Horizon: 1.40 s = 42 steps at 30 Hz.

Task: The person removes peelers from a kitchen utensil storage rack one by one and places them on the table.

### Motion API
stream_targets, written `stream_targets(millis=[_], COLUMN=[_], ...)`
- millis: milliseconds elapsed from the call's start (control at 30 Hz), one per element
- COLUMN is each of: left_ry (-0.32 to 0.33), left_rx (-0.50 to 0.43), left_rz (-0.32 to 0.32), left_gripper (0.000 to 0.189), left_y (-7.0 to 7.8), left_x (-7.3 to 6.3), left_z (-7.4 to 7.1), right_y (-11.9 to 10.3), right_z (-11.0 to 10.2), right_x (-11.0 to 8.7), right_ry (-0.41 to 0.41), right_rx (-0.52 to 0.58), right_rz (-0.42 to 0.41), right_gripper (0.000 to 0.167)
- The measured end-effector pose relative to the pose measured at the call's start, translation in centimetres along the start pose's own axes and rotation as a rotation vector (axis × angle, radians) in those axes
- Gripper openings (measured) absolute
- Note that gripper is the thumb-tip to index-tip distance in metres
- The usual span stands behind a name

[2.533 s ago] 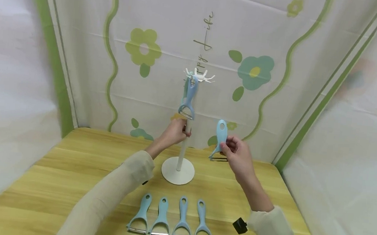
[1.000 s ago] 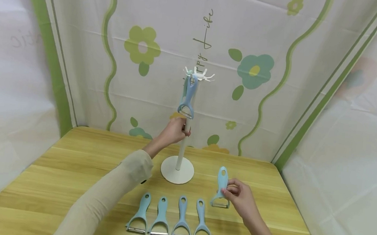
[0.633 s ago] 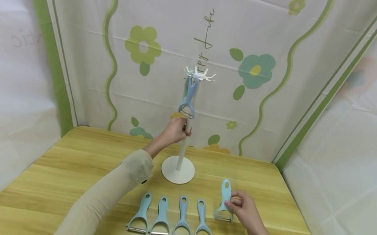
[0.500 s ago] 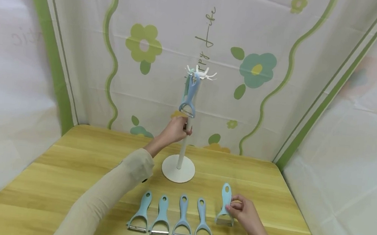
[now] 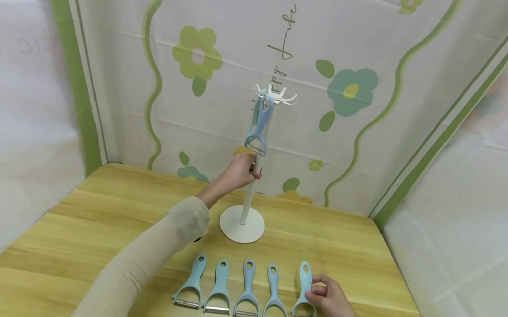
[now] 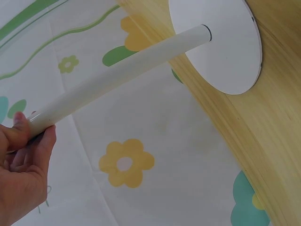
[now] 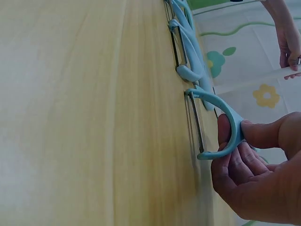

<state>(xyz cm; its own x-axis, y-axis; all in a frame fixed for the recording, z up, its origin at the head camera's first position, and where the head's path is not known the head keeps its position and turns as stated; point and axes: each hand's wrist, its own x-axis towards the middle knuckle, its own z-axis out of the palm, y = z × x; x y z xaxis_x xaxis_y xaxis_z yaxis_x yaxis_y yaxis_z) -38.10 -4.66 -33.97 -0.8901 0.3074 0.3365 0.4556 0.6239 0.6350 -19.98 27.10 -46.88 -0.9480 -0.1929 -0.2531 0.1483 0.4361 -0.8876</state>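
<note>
My left hand point(image 5: 240, 171) grips the pole point(image 6: 94, 89) of a white stand with a round base point(image 5: 242, 224) and a ring of hooks point(image 5: 278, 97) at its top. From the hooks hangs a blue peeler point(image 5: 263, 121), with a greener peeler point(image 5: 255, 115) partly hidden behind it. At the right end of a row of peelers, my right hand point(image 5: 329, 299) pinches a light blue peeler point(image 5: 305, 281) near its fork. In the right wrist view, thumb and fingers hold that peeler point(image 7: 230, 115) with its blade end at or just above the tabletop; I cannot tell which.
Several peelers lie side by side left of the held one: a teal one point(image 5: 197, 268), another teal one point(image 5: 221, 274), a blue one point(image 5: 249, 275) and a blue-grey one point(image 5: 273, 278). The wooden table point(image 5: 106, 215) meets a flower-printed curtain point(image 5: 221, 114) behind.
My right hand has brought the light blue peeler down from beside the stand to the right end of the row. My left hand has kept its grip on the pole.
</note>
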Motion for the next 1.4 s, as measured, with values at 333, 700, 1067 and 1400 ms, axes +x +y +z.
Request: stream_targets(millis=[333, 700, 1067, 1400], left_ry=[-0.002, -0.004, -0.118, -0.259], left_rx=[0.016, -0.002, -0.141, -0.439], left_rz=[-0.002, 0.003, 0.106, 0.097], left_gripper=[0.007, 0.005, 0.009, 0.020], left_y=[0.2, 0.3, -1.3, -2.3], left_x=[0.1, 0.4, 0.4, 0.6], left_z=[0.1, 0.1, -0.5, -0.7], right_y=[1.0, 0.9, 0.8, -0.6], right_z=[0.5, 1.4, 1.6, 0.0], right_x=[0.2, 0.3, -0.1, -0.5], right_ry=[0.015, 0.106, 0.158, 0.197], right_rx=[-0.003, -0.110, -0.278, -0.305], right_rz=[0.013, 0.039, 0.002, -0.056], right_gripper=[0.036, 0.031, 0.034, 0.028])
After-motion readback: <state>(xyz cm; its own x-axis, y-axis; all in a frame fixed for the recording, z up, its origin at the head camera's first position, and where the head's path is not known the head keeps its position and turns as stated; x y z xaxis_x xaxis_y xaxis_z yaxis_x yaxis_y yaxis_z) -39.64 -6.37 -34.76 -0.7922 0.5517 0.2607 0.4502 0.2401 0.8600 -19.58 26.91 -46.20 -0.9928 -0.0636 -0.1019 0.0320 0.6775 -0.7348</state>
